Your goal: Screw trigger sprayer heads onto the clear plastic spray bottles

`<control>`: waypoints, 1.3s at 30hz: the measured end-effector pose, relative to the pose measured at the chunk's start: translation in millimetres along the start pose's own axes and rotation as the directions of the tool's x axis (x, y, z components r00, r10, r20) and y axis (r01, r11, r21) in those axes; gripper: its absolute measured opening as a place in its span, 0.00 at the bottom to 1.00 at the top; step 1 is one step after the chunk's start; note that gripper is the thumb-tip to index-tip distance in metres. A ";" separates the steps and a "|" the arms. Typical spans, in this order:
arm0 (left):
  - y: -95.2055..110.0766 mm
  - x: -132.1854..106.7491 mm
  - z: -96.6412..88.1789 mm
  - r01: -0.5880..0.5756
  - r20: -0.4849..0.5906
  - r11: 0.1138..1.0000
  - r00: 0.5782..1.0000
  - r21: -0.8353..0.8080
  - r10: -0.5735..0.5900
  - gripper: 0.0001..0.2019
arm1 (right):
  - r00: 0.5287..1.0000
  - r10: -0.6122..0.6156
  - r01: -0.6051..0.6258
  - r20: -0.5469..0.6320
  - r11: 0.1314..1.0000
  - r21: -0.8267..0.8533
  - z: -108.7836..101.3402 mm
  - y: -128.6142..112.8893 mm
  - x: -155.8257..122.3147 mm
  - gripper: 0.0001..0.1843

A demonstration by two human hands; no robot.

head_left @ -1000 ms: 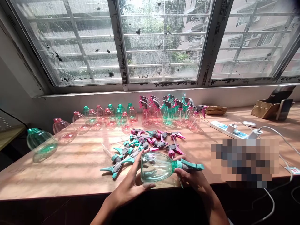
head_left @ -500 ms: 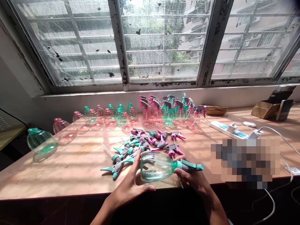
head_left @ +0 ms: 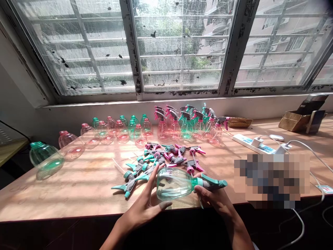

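I hold a clear green spray bottle (head_left: 174,183) on its side over the near edge of the wooden table (head_left: 78,187). My left hand (head_left: 145,205) cups the bottle's base, fingers wrapped round it. At the bottle's neck my right hand (head_left: 214,199) grips the teal and grey trigger head (head_left: 212,182), whose nozzle points right. Just behind the bottle lies a heap of loose trigger heads (head_left: 161,159), some teal, some pink.
Several capless pink and green bottles (head_left: 119,130) stand at the back left, one green bottle (head_left: 45,160) apart at the far left. Finished bottles with triggers (head_left: 191,123) cluster at the back middle. A power strip (head_left: 253,144) with cables and a cardboard box (head_left: 295,119) sit right.
The bottle has turned slightly and risen a little in my hands. My left fingers have shifted on its base. Nothing else has moved.
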State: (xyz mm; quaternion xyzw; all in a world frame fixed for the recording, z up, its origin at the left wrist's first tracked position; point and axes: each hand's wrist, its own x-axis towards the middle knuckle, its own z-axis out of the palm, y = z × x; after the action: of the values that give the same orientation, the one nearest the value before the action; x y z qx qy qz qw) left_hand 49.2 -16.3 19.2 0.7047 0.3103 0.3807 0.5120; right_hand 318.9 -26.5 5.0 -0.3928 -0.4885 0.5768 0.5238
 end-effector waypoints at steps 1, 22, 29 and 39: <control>2.2 0.1 0.1 0.011 -0.008 1.000 1.000 0.004 -0.011 0.53 | 1.000 -0.006 0.006 0.003 1.000 -0.005 0.6 -0.6 0.0 0.23; 2.6 -3.9 -3.4 0.105 -0.035 0.980 0.994 0.170 -0.101 0.54 | 0.999 -0.031 0.030 -0.012 0.993 -0.118 -2.6 4.5 4.9 0.24; 0.2 -2.3 -2.7 -0.053 0.011 0.956 0.999 0.289 0.052 0.45 | 1.000 0.001 0.000 0.029 1.000 -0.019 -3.9 1.2 0.0 0.23; 11.3 -2.4 -2.0 0.115 -0.033 0.947 0.993 0.300 -0.110 0.56 | 0.999 -0.035 0.032 -0.021 0.993 -0.110 -0.3 -2.3 2.2 0.25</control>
State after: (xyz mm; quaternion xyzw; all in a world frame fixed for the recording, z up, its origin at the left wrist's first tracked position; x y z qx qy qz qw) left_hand 46.7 -20.4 29.9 0.7527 0.4085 0.3048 0.4167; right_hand 319.4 -24.3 7.3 -0.4192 -0.5201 0.5358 0.5165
